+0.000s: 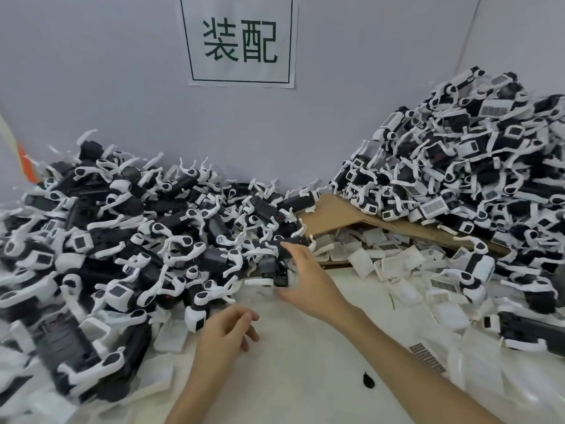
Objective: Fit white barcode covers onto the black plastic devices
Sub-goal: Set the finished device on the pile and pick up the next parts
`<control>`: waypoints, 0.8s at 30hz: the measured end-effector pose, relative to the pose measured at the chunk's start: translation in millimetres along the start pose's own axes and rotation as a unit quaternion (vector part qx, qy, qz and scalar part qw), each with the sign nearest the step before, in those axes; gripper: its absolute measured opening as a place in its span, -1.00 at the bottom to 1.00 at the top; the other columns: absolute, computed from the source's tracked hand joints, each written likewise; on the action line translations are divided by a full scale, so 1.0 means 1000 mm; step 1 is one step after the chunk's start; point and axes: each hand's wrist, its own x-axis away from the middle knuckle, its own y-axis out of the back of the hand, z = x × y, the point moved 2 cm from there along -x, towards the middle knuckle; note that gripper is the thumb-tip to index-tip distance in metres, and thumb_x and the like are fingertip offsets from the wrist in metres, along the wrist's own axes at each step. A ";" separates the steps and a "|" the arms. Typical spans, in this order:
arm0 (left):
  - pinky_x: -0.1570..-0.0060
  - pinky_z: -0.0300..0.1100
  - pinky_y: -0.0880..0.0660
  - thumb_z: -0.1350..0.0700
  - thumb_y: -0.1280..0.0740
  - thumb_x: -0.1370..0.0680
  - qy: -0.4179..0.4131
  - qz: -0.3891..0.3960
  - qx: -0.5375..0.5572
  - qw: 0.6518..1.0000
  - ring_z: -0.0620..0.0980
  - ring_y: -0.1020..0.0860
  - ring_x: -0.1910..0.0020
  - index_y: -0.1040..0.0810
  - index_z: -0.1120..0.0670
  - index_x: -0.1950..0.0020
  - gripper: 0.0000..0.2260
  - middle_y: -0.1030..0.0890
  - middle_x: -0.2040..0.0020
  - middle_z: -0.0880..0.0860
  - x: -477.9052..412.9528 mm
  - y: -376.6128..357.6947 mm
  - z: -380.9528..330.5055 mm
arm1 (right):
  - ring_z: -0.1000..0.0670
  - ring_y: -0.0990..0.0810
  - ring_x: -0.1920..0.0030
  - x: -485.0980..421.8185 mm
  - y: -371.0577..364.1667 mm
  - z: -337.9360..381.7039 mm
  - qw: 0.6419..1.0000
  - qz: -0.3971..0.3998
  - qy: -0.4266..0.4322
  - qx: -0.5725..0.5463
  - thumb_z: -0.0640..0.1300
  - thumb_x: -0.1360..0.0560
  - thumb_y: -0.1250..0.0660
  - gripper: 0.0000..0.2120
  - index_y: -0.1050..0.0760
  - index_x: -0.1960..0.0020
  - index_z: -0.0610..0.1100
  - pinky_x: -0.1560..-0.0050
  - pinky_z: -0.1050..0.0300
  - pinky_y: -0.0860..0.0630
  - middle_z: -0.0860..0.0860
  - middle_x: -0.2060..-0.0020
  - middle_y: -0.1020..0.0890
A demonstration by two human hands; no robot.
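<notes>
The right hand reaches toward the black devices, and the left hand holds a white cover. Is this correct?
Not quite: in the head view the left hand holds nothing, fingers loosely curled. The right hand does reach toward the black devices.

White-covered table (301,381) with device heaps (122,240), covers (363,255), cardboard (333,214)

The person's left hand (226,330) shows in the lower middle of the frame. The right hand (307,281) shows near the middle and looks a bit blurry. Both have slim fingers. The left forearm (195,390) and the right forearm (412,359) are bare down to the bottom edge.
</notes>
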 end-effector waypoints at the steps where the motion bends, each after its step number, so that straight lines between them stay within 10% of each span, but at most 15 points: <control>1: 0.44 -0.37 -0.36 0.31 -0.28 -0.62 -0.001 0.001 0.000 1.000 -0.11 -0.45 0.50 -0.63 0.20 0.14 -0.81 -0.62 0.41 0.08 0.000 0.000 -0.001 | 0.04 -0.42 -0.34 -0.006 -0.005 0.002 1.000 0.006 0.014 0.024 0.01 -0.41 -0.48 -0.22 -0.21 -0.53 0.03 -0.22 0.08 -0.45 0.12 -0.41 -0.30; 7: 0.45 -0.38 -0.35 0.32 -0.27 -0.62 0.000 0.007 0.007 1.000 -0.12 -0.45 0.50 -0.61 0.21 0.13 -0.82 -0.60 0.42 0.06 0.000 0.000 -0.001 | -0.07 -0.55 -0.13 -0.015 -0.014 0.004 0.996 -0.062 0.027 0.062 -0.07 -0.46 -0.45 -0.56 -0.50 -0.32 -0.06 -0.03 0.01 -0.52 0.05 -0.16 -0.50; 13: 0.43 -0.38 -0.37 0.27 -0.26 -0.65 0.007 0.013 0.013 1.000 -0.11 -0.48 0.47 -0.65 0.19 0.13 -0.78 -0.64 0.38 0.07 0.002 0.001 -0.002 | 0.14 -0.52 0.07 0.005 0.022 0.008 0.976 -0.166 -0.034 -0.135 -0.01 -0.43 -0.54 -0.78 -0.57 -0.01 0.04 0.13 0.34 -0.39 0.09 0.08 -0.56; 21: 0.16 -0.05 -0.52 -0.15 0.00 -0.69 0.142 0.161 0.289 0.933 0.10 -0.58 0.23 -0.63 0.24 -0.18 -0.44 -0.65 -0.03 0.32 0.010 -0.009 -0.020 | 0.11 -0.60 -0.03 0.074 0.004 0.036 0.967 -0.173 0.125 -0.141 -0.30 -0.33 -0.53 -0.44 -0.58 -0.27 0.04 -0.01 0.29 -0.56 0.17 -0.16 -0.49; 24: 0.23 -0.14 -0.56 -0.21 -0.10 -0.61 0.161 0.164 0.319 0.920 0.03 -0.66 0.21 -0.75 0.13 0.02 -0.46 -0.70 0.09 0.17 0.011 -0.006 -0.018 | 0.16 -0.54 -0.16 0.080 -0.008 0.038 0.968 -0.146 0.166 -0.116 -0.44 -0.37 -0.47 -0.40 -0.61 -0.28 0.06 -0.15 0.31 -0.51 0.09 -0.25 -0.50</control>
